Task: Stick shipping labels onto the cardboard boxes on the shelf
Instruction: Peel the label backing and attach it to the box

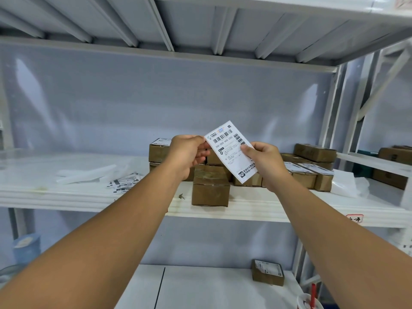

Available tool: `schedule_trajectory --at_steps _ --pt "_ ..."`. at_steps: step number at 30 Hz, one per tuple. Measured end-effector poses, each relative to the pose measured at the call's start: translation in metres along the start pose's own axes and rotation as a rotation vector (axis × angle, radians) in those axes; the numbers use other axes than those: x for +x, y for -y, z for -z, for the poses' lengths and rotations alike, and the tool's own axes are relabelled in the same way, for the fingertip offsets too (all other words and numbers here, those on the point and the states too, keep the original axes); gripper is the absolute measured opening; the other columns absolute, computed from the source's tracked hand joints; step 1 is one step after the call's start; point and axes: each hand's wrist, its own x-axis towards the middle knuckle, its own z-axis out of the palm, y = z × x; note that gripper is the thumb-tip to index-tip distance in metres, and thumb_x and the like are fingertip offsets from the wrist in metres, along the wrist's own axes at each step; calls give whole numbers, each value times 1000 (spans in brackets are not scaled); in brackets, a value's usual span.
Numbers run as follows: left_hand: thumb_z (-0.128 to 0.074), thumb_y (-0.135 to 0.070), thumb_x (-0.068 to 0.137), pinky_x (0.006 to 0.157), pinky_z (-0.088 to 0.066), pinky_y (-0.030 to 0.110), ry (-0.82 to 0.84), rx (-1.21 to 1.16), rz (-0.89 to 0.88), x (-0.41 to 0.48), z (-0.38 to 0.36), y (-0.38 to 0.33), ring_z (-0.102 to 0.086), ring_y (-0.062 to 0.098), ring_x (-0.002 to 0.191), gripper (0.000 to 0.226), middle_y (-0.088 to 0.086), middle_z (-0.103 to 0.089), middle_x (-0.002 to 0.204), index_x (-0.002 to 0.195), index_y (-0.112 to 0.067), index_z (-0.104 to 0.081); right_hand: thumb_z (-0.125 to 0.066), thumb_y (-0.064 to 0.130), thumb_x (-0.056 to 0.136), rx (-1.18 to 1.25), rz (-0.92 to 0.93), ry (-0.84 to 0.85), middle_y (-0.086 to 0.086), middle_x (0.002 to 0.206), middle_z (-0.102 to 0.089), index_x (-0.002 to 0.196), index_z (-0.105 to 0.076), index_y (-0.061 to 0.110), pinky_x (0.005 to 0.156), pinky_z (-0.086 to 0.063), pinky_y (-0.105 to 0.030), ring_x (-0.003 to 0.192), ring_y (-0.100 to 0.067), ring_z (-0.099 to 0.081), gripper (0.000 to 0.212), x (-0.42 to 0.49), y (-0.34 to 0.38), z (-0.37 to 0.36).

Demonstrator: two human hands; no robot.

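Both hands pinch one shipping label (231, 150): left hand (189, 152) at its upper left corner, right hand (265, 162) on its right edge.
White with black barcodes, it hangs tilted just above a plain cardboard box (210, 186) on the white shelf (267, 208); labelled boxes (310, 172) lie right of that box, loose labels (124, 184) left of it.

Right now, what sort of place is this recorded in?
Likely a parcel packing or stock room: white metal shelving holds small cardboard boxes, some already labelled; the left hand and right hand hold a barcoded shipping label.
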Motion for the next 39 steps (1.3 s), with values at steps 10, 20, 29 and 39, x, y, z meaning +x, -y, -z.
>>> schedule_trajectory --at_steps 10,20,29,39 --pt "-49 -11 93 56 -49 21 -6 32 -16 -4 -2 -5 -58 12 63 17 1 -68 77 81 -14 -61 -60 17 93 -12 -18 6 3 79 -70 89 -67 11 51 -51 -17 63 -9 -64 10 -1 1 0" --pt "-55 -5 87 56 -42 21 -5 8 -85 -3 -7 -3 -58 10 64 20 -5 -67 65 71 -15 -62 -66 32 86 -525 180 -284 2 115 -49 119 -53 32 84 -43 -29 112 -17 -40 35 5 -4 -9" --pt "-61 -5 84 59 -46 11 -15 89 -378 -7 -19 -5 -61 -2 64 11 -3 -66 74 77 -11 -67 -59 15 89 -276 405 -190 13 83 -66 89 -73 21 79 -44 -17 89 -9 -59 15 -5 28 -45" --pt "-60 -7 89 58 -43 5 -1 109 -445 -6 -12 -2 -57 -8 64 10 -6 -62 81 81 -10 -65 -61 12 89 -129 341 -111 11 87 -69 98 -75 19 72 -46 -4 87 -1 -65 18 -10 28 -49"
